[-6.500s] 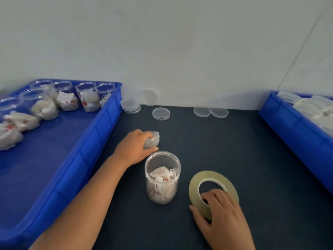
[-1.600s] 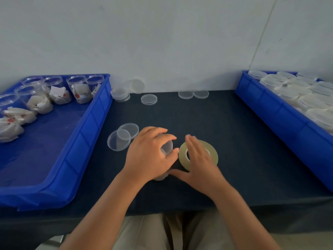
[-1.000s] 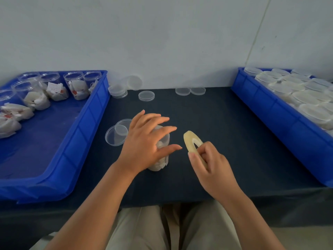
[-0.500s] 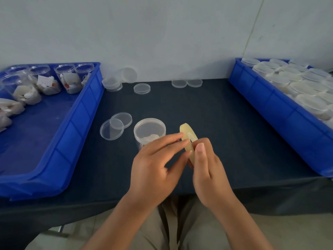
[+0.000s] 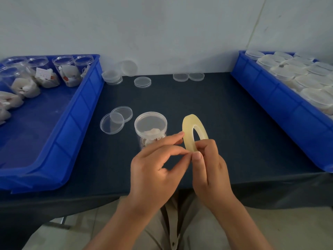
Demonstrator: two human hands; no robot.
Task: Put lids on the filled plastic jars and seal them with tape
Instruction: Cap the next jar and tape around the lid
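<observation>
A clear plastic jar [image 5: 150,128] filled with white packets stands on the dark table with a clear lid on top. Just right of it, my right hand [image 5: 209,170] holds a yellowish tape roll [image 5: 191,132] upright on edge above the table. My left hand [image 5: 155,170] sits in front of the jar, its thumb and fingertips pinching at the roll's lower rim next to my right thumb. Whether a tape end is lifted is too small to tell.
Two loose lids [image 5: 116,120] lie left of the jar; more lids [image 5: 142,82] sit near the wall. A blue bin [image 5: 72,127] on the left holds open filled jars [image 5: 67,73]. A blue bin [image 5: 281,105] on the right holds several lidded jars.
My left hand left the lidded jar and came to the tape roll. My right hand lifted the roll off the table and turned it upright.
</observation>
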